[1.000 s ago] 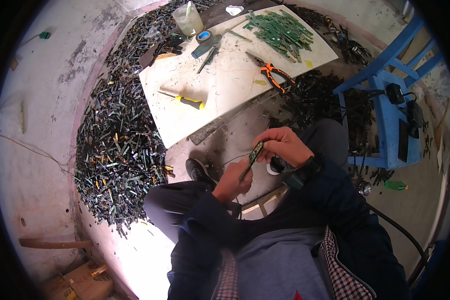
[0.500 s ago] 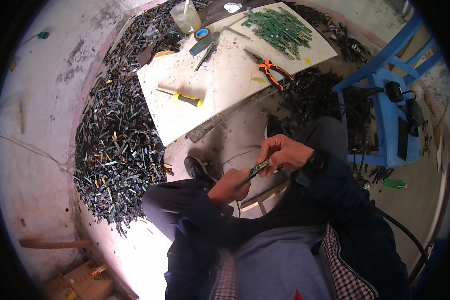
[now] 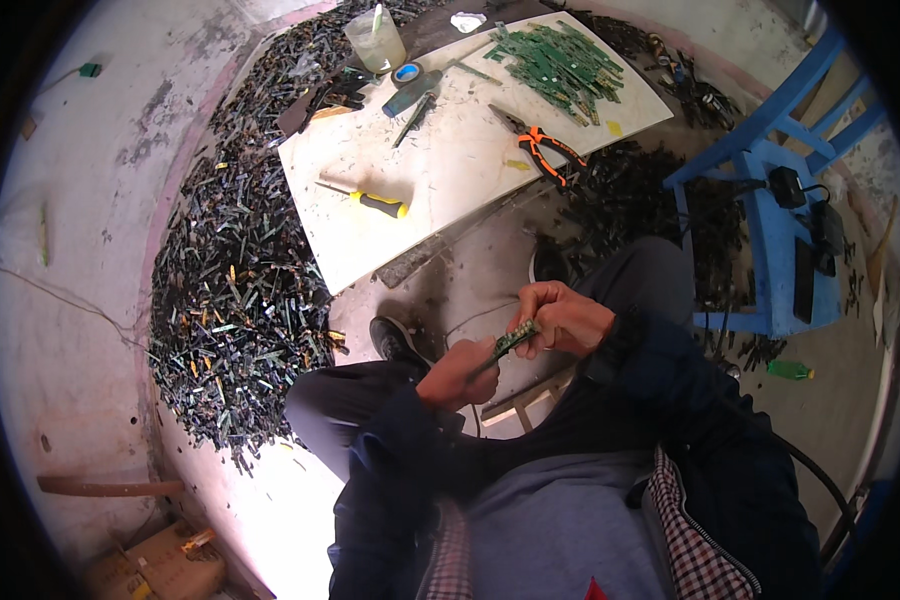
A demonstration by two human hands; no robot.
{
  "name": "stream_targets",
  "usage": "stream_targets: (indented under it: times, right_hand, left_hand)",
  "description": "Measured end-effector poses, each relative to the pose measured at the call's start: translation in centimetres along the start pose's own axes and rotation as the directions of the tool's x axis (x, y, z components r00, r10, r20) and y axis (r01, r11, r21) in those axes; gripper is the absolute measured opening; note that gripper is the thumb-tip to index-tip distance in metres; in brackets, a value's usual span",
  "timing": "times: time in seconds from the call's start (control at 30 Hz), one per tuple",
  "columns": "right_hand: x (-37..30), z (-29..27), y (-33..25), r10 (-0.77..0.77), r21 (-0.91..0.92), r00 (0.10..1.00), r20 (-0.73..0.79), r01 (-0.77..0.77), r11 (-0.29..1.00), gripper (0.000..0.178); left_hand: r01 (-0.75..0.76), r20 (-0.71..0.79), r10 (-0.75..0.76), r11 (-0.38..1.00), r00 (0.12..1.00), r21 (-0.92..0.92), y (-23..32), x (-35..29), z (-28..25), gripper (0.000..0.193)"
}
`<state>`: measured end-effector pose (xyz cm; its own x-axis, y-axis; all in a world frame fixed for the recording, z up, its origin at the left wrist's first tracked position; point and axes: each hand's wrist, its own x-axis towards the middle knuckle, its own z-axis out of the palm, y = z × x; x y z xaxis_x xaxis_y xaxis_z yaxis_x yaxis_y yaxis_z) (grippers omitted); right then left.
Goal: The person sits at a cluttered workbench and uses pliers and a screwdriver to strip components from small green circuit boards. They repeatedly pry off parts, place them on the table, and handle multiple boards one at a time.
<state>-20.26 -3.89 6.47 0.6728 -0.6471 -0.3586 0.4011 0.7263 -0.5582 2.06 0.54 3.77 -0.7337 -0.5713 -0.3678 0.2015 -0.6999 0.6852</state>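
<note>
Between my two hands, above my lap, is a narrow green circuit board strip (image 3: 515, 338) with small parts along it. My left hand (image 3: 458, 374) is closed around its lower left end. The fingers of my right hand (image 3: 567, 318) pinch its upper right end, covering that tip. Beyond them, on a white board (image 3: 440, 215), lie a yellow-and-black screwdriver (image 3: 368, 200) and orange-and-black pliers (image 3: 540, 145). A pile of green circuit board strips (image 3: 558, 68) sits at the white board's far right.
A large heap of dark strips (image 3: 240, 310) covers the floor at left; another dark heap (image 3: 620, 200) lies right of the white board. A blue chair (image 3: 760, 220) with black adapters stands at right. A plastic cup (image 3: 375, 42), blue tape (image 3: 407, 73) and a green bottle (image 3: 790, 370) are around.
My right hand has shifted slightly left and turned a little, its fingers covering the strip's end differently. My left hand keeps its hold, and the view has moved slightly.
</note>
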Motion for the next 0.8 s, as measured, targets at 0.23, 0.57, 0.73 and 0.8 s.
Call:
stream_targets:
  times: [0.23,0.57,0.73,0.8]
  right_hand:
    - [2.0,-1.0,0.6,-0.004,-0.072,0.973,-0.232,-0.013,0.997,0.021]
    - [1.9,-0.1,0.4,-0.148,-0.263,0.973,-0.177,0.098,0.96,0.016]
    - [2.2,-1.0,0.7,-0.109,-0.183,0.98,-0.165,0.078,0.98,0.016]
    - [2.3,-1.3,0.7,-0.067,-0.095,0.984,-0.167,0.052,0.994,0.017]
  left_hand:
    - [0.104,-0.142,-0.128,0.981,0.982,-0.166,0.0,1.2,0.4,0.054]
    - [0.098,-0.127,-0.146,0.941,0.981,-0.324,0.0,1.3,0.1,0.06]
    - [0.096,-0.09,-0.139,0.925,0.986,-0.367,-0.3,1.4,-0.1,0.058]
    - [0.111,-0.064,-0.147,0.915,0.987,-0.388,-0.3,1.5,-0.1,0.061]
